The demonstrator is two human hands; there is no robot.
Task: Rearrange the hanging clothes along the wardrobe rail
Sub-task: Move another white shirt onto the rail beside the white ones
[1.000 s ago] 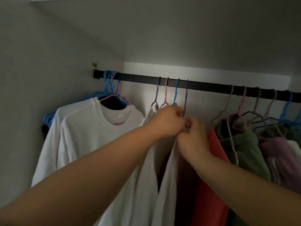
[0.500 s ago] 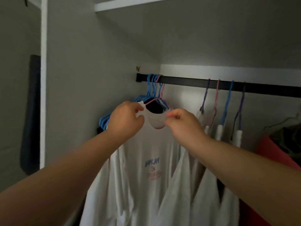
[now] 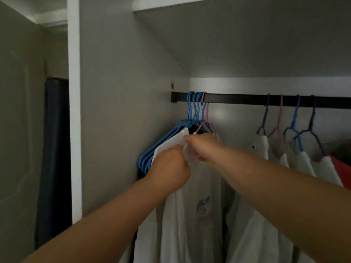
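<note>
**Both hands pinch the collar of the white T-shirt at the rail's left end**

Pinching grip on both sides: the left hand [image 3: 169, 166] has its fingers curled round the white fabric at the neckline of the white T-shirt [image 3: 191, 215], and the right hand [image 3: 199, 147] pinches the same collar just beside it, the 2 hands almost touching. That shirt hangs from the pink hanger [image 3: 206, 118], whose hook sits on the black rail [image 3: 237, 99] close to the left wall bracket. A faint printed graphic shows on its chest.

Directly left of the pink hook, a tight bunch of blue hangers [image 3: 167, 141] crowds the rail's end, their shoulders fanning down toward the wardrobe's side wall [image 3: 123, 111].

Farther right along the rail, well apart from the hands, 4 more hangers hold white garments [image 3: 303, 164]: purple, pink, blue, then purple. A red garment [image 3: 341, 168] shows at the frame's right edge.
</note>
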